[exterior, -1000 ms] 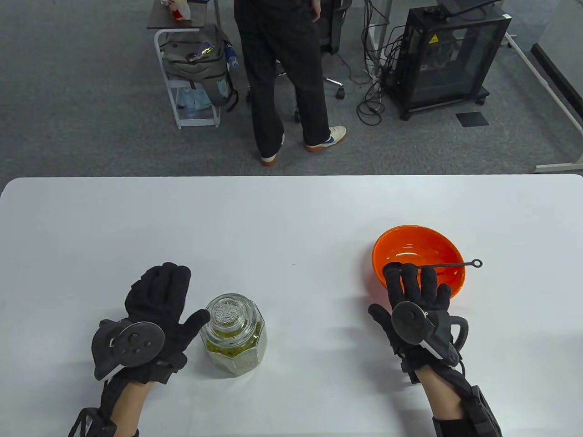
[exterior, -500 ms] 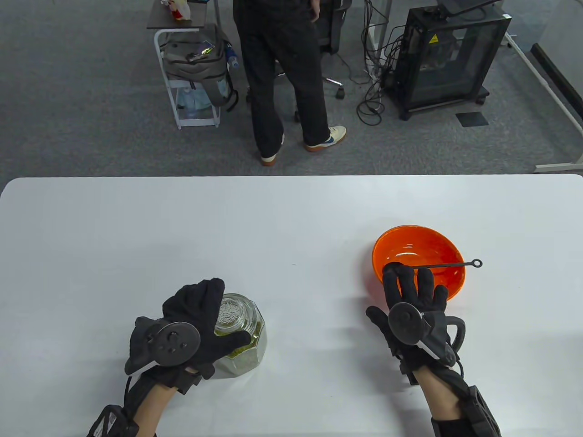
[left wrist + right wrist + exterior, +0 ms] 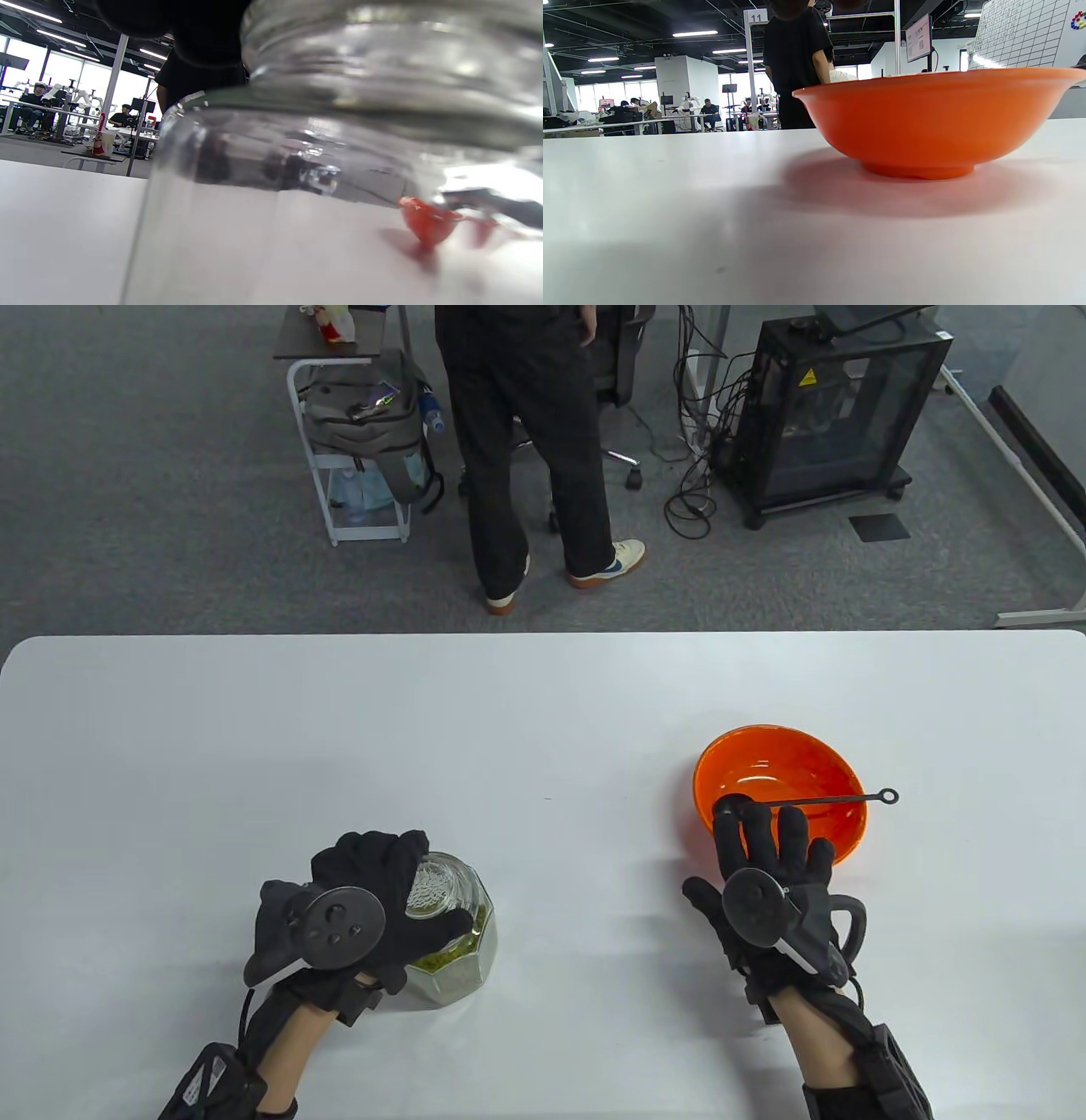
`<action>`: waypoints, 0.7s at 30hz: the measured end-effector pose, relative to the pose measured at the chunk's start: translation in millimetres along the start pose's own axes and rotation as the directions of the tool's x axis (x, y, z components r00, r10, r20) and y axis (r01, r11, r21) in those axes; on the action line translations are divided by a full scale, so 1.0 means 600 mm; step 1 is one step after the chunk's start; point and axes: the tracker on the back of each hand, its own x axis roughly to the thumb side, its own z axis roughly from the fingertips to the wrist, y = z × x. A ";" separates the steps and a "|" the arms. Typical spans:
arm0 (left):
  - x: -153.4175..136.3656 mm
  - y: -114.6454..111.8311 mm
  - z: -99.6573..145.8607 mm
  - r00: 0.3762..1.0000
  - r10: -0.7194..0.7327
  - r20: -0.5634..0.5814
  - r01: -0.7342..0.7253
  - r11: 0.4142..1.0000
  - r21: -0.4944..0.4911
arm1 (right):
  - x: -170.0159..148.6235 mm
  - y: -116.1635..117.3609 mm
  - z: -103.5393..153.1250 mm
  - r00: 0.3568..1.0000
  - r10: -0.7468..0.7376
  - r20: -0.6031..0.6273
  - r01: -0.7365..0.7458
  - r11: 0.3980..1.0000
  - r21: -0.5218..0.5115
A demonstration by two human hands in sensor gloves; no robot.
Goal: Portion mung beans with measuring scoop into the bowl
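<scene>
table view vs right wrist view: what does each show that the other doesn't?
Only the table view shows both hands: the left hand curled round the glass jar of mung beans, the right hand with straight fingers at the near rim of the bowl, and the black scoop lying across the bowl, handle poking past the right rim. Only the right wrist view shows the orange bowl side-on, its foot flat on the table, plus a wall chart behind. Both share the bowl, the white table and a standing person.

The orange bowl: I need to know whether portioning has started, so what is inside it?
In the orange bowl lies a black measuring scoop, its handle overhanging the rim. No beans show; the right hand covers the near part.
</scene>
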 end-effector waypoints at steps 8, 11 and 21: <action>-0.002 0.036 0.014 0.999 0.044 0.006 -0.044 0.991 0.127 | -0.001 0.002 -0.001 1.000 0.000 -0.002 0.000 1.000 -0.006; -0.011 0.065 0.025 0.997 0.074 -0.007 -0.071 0.976 0.203 | -0.001 0.002 -0.001 1.000 0.000 -0.002 0.000 1.000 -0.002; -0.116 0.104 0.058 0.971 0.092 -0.219 -0.020 0.951 0.307 | -0.001 0.004 -0.001 1.000 -0.001 -0.002 0.001 1.000 -0.001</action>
